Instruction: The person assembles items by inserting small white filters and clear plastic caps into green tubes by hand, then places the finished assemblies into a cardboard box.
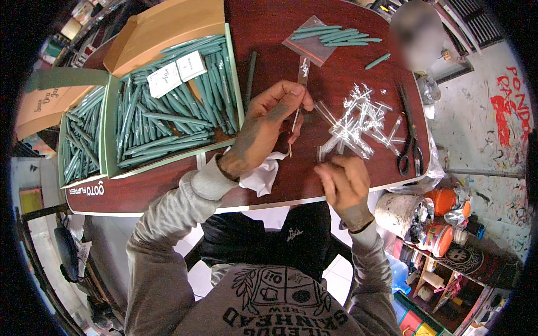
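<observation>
My left hand (273,116) is closed above the middle of the dark red table, pinching a clear plastic strip (304,71) with white lettering. The strip stands up past the fingertips, and its lower part runs down beside the fingers. My right hand (347,185) has its fingers curled together by the table's near edge; whether anything is between them is hidden. Just beyond it lies a loose pile of similar clear strips (358,120). Under my left wrist lies a crumpled white cloth (263,175).
Left, open green cardboard boxes (112,134) hold teal tapered sticks (168,120) and white cards (176,73). More teal sticks (342,36) lie on a clear bag (316,53) at the back. Black scissors (412,151) lie near the right edge; paint tubs (440,241) stand beyond it.
</observation>
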Motion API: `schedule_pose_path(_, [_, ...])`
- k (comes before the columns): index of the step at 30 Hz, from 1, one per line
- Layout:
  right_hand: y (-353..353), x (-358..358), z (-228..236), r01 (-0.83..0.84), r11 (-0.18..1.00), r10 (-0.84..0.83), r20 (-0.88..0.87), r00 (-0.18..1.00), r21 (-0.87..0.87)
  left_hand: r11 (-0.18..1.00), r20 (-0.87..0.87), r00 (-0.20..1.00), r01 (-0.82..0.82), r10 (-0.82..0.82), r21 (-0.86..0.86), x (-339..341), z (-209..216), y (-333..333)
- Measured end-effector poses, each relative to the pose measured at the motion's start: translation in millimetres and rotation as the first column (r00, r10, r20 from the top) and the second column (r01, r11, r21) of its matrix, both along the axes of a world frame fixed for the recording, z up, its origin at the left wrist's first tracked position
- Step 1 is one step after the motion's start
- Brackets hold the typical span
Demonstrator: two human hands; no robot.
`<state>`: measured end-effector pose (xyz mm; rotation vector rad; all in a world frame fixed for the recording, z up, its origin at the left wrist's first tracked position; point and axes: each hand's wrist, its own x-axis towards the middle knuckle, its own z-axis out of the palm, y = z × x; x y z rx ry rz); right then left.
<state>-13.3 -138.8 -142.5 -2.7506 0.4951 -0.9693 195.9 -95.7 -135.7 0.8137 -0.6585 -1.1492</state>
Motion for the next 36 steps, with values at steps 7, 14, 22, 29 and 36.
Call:
schedule_pose_path(7, [-36, 20, 28, 0.096, 0.596, -0.406, 0.196, 0.893, 0.797, 0.998, 0.028, 0.998, -0.053, 0.054, -0.033, -1, 1, 5])
schedule_pose_path(14, [-89, 54, 31, -0.056, 0.208, -0.342, 0.126, 0.931, 0.976, 0.998, 0.106, 0.992, -0.062, 0.062, -0.008, -3, 10, 7])
schedule_pose_path(22, [-132, 62, 4, 0.078, 0.423, -0.254, 0.036, 0.966, 0.903, 0.998, 0.104, 0.994, -0.038, 0.033, 0.049, -12, 14, 7])
schedule_pose_path(29, [-38, 31, 53, 0.289, 0.528, -0.332, -0.119, 0.936, 0.799, 0.983, 0.439, 0.88, -0.147, 0.182, -0.113, -27, -10, 11])
schedule_pose_path(36, [32, 35, 42, 0.007, 0.612, -0.154, 0.111, 0.982, 0.791, 0.991, 0.352, 0.929, -0.131, 0.11, 0.036, -37, 13, 23])
